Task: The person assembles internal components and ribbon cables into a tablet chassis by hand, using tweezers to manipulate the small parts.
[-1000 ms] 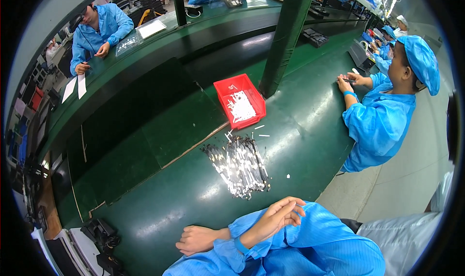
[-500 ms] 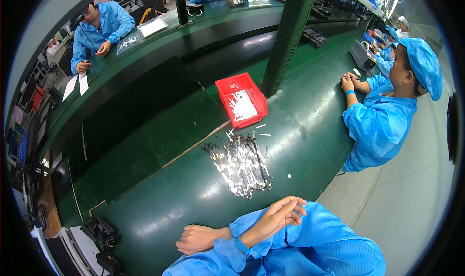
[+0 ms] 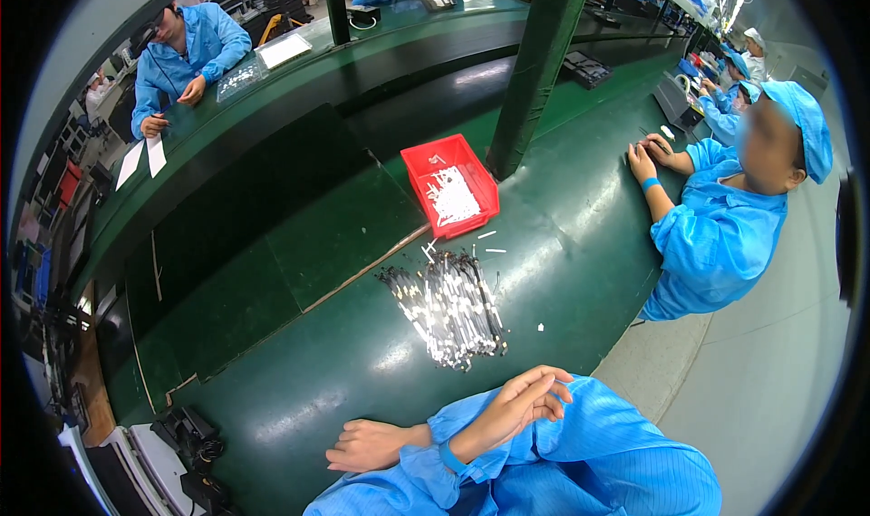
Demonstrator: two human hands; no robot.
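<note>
Blue sleeves cross at the lower edge of the view. The left hand [image 3: 367, 445] lies flat and empty on the green table [image 3: 299, 380], fingers stretched out toward the person's left, palm down. The right hand [image 3: 521, 400] rests on the opposite blue forearm, fingers loosely curled and holding nothing; it sits above and to the right of the left hand, not touching the table.

Just ahead of the right hand, apart from it, lies a heap of thin black-and-white parts [image 3: 449, 306], spread in a loose fan on the table. A few small white pieces [image 3: 488, 235] lie scattered beyond the heap. Farther out stands a red bin [image 3: 419, 164] with more white pieces inside, next to a green post [image 3: 535, 63].

Well off to the right of the hands, a co-worker in a blue coat and cap [image 3: 725, 226] sits at the same table with both hands on its surface. Far ahead on the left, another person in blue [image 3: 186, 49] works at a farther bench.
</note>
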